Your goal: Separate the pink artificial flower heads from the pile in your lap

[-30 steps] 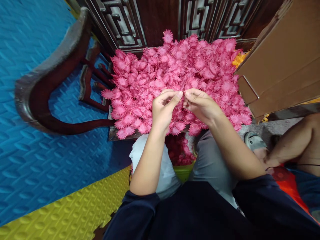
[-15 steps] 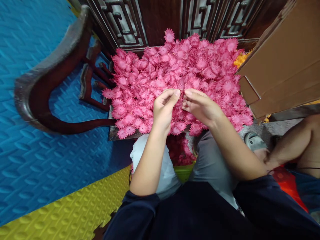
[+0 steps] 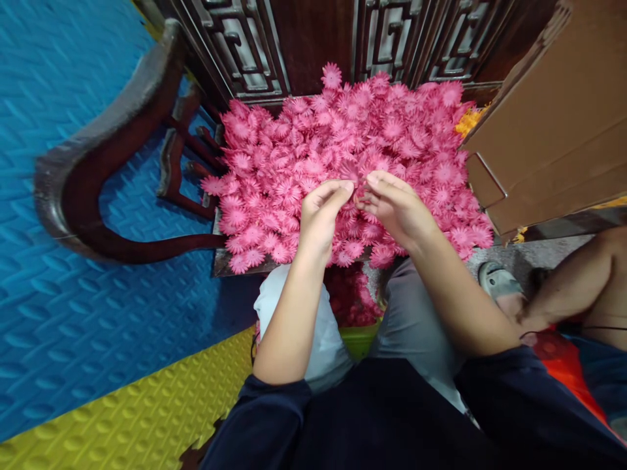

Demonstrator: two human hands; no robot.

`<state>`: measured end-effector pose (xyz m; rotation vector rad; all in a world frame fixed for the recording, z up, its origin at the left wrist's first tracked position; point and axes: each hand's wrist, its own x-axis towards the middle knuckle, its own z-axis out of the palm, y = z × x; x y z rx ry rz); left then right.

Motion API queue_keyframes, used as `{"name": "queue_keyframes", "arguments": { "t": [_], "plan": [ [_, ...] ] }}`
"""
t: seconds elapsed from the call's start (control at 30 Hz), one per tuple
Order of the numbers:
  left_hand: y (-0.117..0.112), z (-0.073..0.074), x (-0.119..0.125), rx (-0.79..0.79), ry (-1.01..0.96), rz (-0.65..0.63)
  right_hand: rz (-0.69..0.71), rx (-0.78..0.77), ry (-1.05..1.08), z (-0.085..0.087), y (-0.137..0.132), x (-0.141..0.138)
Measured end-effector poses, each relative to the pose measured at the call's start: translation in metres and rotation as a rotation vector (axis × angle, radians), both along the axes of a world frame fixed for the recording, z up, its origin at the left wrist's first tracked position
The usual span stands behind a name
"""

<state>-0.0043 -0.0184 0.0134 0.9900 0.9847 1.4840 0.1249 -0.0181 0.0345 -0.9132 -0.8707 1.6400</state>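
A heap of pink artificial flowers [image 3: 284, 189] with thin pointed petals covers the wooden seat in front of me. Over its near half, my left hand [image 3: 319, 212] pinches a darker pink artificial flower [image 3: 349, 170] between thumb and forefinger. Close by on the right, my right hand [image 3: 399, 207] has its fingers bent and its fingertips drawn together at the flower's edge. What those right fingertips hold is too small to make out. Between my knees, more pink flowers [image 3: 350, 297] lie in a green container [image 3: 356, 341].
A dark curved wooden armrest [image 3: 63, 189] stands at the left, over blue and yellow floor mats [image 3: 161, 385]. Carved dark panels [image 3: 313, 46] rise behind the heap. At the right are a cardboard box [image 3: 553, 130], some orange flowers [image 3: 470, 121] and another person's bare leg [image 3: 573, 287].
The darker flower at my fingertips now shows more broadly, above my left thumb. My right fingertips have shifted slightly; my left hand has barely moved.
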Motion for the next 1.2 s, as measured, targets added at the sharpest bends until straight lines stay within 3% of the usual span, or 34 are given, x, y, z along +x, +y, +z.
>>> {"name": "queue_keyframes", "arguments": {
  "t": [0.27,0.57,0.97,1.2],
  "plan": [
    [-0.003,0.003,0.003,0.044,0.282,0.151,-0.069,-0.038,-0.022,-0.004,0.001,-0.006],
    [-0.005,0.003,0.003,0.134,0.471,0.157,-0.143,-0.095,-0.077,-0.009,0.003,-0.006],
    [-0.007,0.002,0.004,0.136,0.403,0.11,-0.221,-0.08,-0.151,-0.021,0.006,-0.007],
    [-0.008,0.006,0.002,0.174,0.373,0.139,-0.371,-0.194,-0.115,-0.009,0.011,-0.002]
  ]
}}
